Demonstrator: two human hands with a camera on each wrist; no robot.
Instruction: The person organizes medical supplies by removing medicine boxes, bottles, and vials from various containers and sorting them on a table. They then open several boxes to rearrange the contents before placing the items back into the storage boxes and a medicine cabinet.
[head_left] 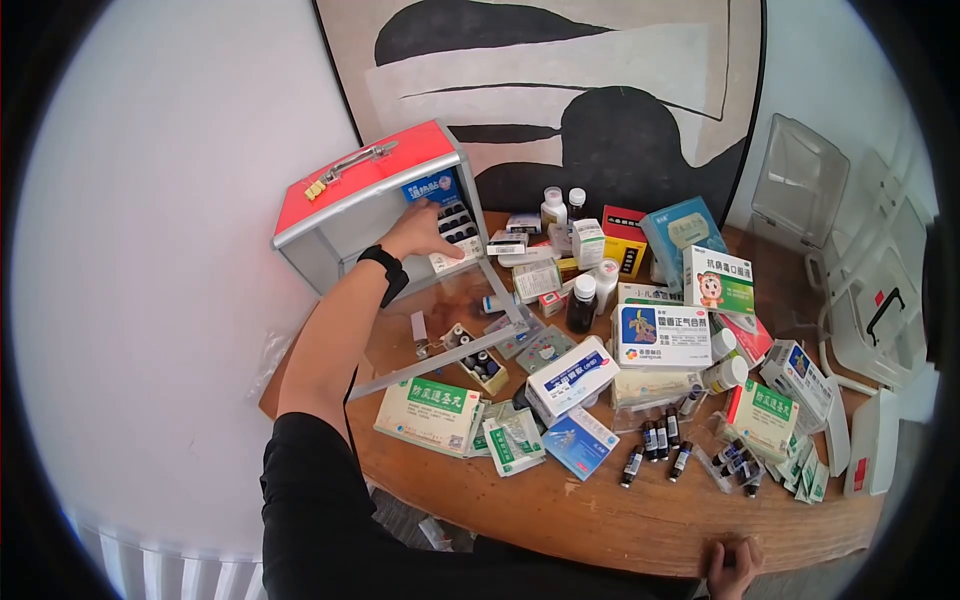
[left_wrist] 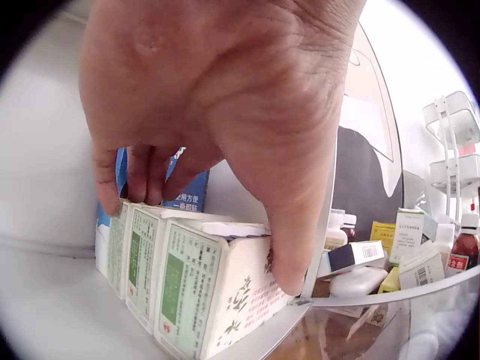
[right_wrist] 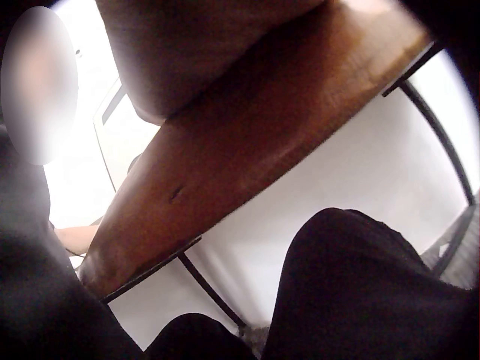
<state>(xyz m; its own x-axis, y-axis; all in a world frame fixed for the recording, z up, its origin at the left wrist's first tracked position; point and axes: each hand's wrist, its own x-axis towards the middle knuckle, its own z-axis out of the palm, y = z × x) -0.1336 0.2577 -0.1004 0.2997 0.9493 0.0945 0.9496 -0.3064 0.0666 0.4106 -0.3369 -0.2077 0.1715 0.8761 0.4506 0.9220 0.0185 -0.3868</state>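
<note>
My left hand (head_left: 418, 235) reaches inside a red and silver medicine case (head_left: 300, 195). In the left wrist view it spans a row of white and green medicine boxes (left_wrist: 184, 289), thumb against the near end and fingers curled over the far end. Behind them stands a blue box (head_left: 430, 187), partly covered by the fingers. Small dark-capped bottles (head_left: 455, 218) sit beside the hand in the case. My right hand (head_left: 735, 568) rests loosely curled at the table's front edge, holding nothing. In the right wrist view, the underarm side and the wooden table (right_wrist: 217, 169) show.
The case's clear door (head_left: 440, 320) hangs open over the table. Medicine boxes (head_left: 660, 335), pill bottles (head_left: 582, 303), sachets (head_left: 515, 440) and small vials (head_left: 655, 440) crowd the tabletop. White plastic bins (head_left: 880, 290) stand at the right, and a framed picture (head_left: 620, 130) leans behind.
</note>
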